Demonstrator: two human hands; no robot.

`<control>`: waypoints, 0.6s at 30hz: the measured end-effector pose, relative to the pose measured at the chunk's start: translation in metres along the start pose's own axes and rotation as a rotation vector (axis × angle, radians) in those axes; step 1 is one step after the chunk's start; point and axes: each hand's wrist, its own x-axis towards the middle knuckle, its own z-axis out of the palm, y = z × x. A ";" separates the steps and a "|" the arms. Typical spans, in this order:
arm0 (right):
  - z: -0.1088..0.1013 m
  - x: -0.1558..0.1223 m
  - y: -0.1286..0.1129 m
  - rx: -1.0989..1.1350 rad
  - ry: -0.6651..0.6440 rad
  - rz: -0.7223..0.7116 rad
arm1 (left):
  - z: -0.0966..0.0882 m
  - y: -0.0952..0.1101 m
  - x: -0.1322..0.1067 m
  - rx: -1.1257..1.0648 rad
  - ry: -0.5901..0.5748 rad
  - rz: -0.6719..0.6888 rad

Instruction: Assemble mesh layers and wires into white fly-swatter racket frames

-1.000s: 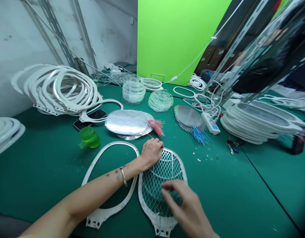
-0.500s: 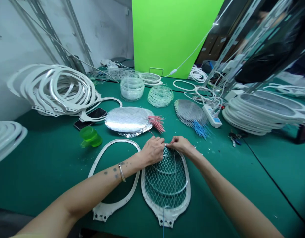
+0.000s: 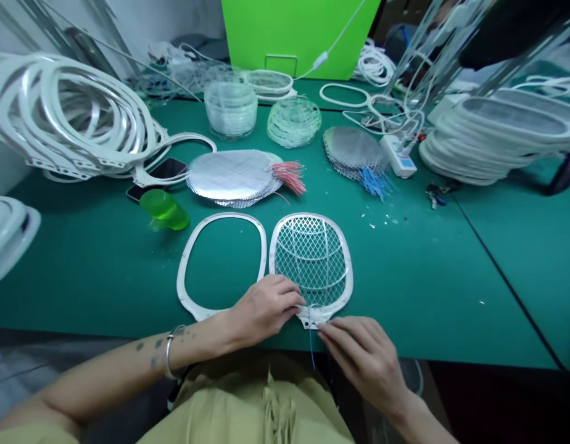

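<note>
Just in front of me on the table lies a white racket frame (image 3: 348,262) filled with silvery diamond mesh (image 3: 308,259) and thin curved ribs. My left hand (image 3: 269,308), fingers curled in a pinch, grips the left side of its lower rim by the neck. At the neck's right corner, the fingertips and thumb of my right hand (image 3: 366,354) close on the edge. A blue wire (image 3: 311,348) hangs from the neck between both hands. Left of it is an empty white racket frame (image 3: 183,265), its lower end partly covered by my left hand and forearm.
Beyond the frames lie mesh sheets with red wires (image 3: 229,176) and mesh sheets with blue wires (image 3: 354,148). A green cup (image 3: 162,208) stands left, near stacked white frames (image 3: 58,117). More frames (image 3: 470,148), a power strip (image 3: 398,157) and keys (image 3: 435,196) are at right.
Both hands have moved from the far top of the meshed frame down to its near neck end. The view has tilted downward, showing the table's front edge and my clothing.
</note>
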 end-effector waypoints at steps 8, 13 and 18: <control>0.009 -0.004 -0.007 -0.052 -0.040 -0.034 | 0.005 0.000 0.001 0.264 -0.100 0.243; 0.007 -0.003 -0.006 -0.008 -0.060 -0.020 | 0.000 -0.001 -0.004 0.272 -0.023 0.279; 0.007 -0.001 -0.005 0.019 -0.060 -0.017 | 0.001 -0.002 -0.003 0.301 -0.038 0.286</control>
